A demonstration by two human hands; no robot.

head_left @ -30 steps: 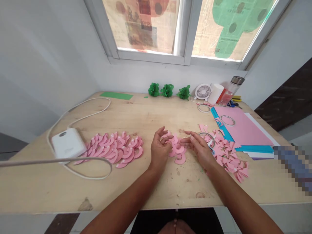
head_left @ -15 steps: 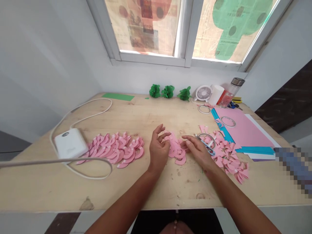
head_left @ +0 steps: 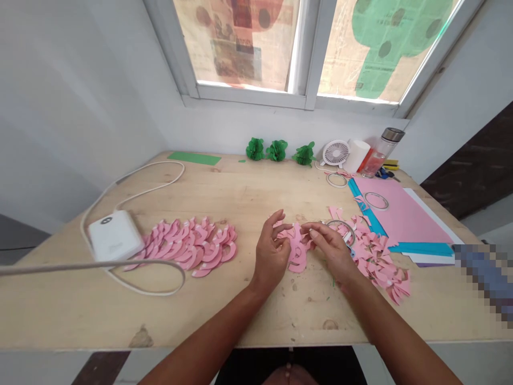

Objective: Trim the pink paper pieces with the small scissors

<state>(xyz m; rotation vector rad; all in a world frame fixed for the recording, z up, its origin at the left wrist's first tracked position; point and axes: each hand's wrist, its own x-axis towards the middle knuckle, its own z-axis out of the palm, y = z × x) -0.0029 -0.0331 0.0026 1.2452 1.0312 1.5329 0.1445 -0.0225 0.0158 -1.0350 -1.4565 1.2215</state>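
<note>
My left hand [head_left: 271,251] and my right hand [head_left: 331,248] meet over a small heap of pink curved paper cutouts [head_left: 297,250] at the middle of the wooden table [head_left: 240,198]. Fingertips of both hands pinch one pink cutout between them. A large spread of similar pink cutouts [head_left: 188,247] lies to the left. Pink paper offcuts [head_left: 380,262] lie scattered to the right, with scissors and a tape ring [head_left: 343,230] just beyond my right hand.
A white power adapter [head_left: 115,235] with a looping cable [head_left: 132,184] sits at the left. Pink, blue and white sheets [head_left: 395,214] lie at the right. Three green paper balls [head_left: 276,150], a small fan [head_left: 335,153], a bottle [head_left: 382,147] and a green sheet [head_left: 194,158] line the back.
My left hand has shifted right and closed its fingers toward the pink pile. My right hand has drawn in to meet it over the same cutout.
</note>
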